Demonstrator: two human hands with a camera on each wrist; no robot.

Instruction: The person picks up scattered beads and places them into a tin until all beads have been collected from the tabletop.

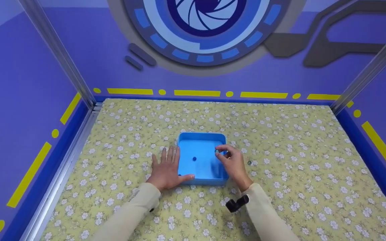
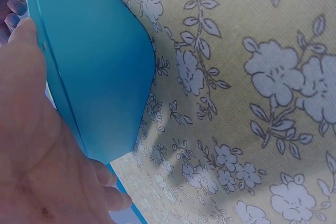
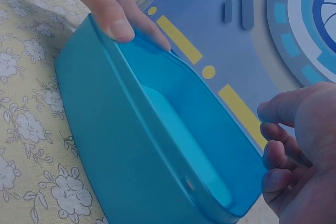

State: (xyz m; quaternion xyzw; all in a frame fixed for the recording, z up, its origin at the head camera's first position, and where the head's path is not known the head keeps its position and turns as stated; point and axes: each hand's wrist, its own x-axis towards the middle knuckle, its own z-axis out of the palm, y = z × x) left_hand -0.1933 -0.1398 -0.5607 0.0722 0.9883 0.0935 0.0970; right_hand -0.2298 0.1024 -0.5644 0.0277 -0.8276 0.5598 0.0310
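A blue square box [image 1: 203, 182] stands on the flowered cloth. My left hand [image 1: 166, 170] rests along its left rim with fingers straight and spread, the thumb over the front left corner; in the right wrist view, that thumb [image 3: 122, 30] lies on the rim. Between thumb and index finger, my right hand [image 1: 234, 164] pinches a small greenish marble [image 1: 216, 151] above the box's right side. On the box floor lies a dark blue marble [image 1: 194, 159]. A small dark spot shows beside the left thumb at the front left corner, mostly hidden.
Right of the box, a greenish marble [image 1: 249, 162] lies on the yellow flowered cloth [image 1: 313, 174]. Purple-blue panels [image 1: 85, 40] with yellow dashes wall the table at the back and both sides. A black wrist device [image 1: 236, 203] sticks out from the right sleeve.
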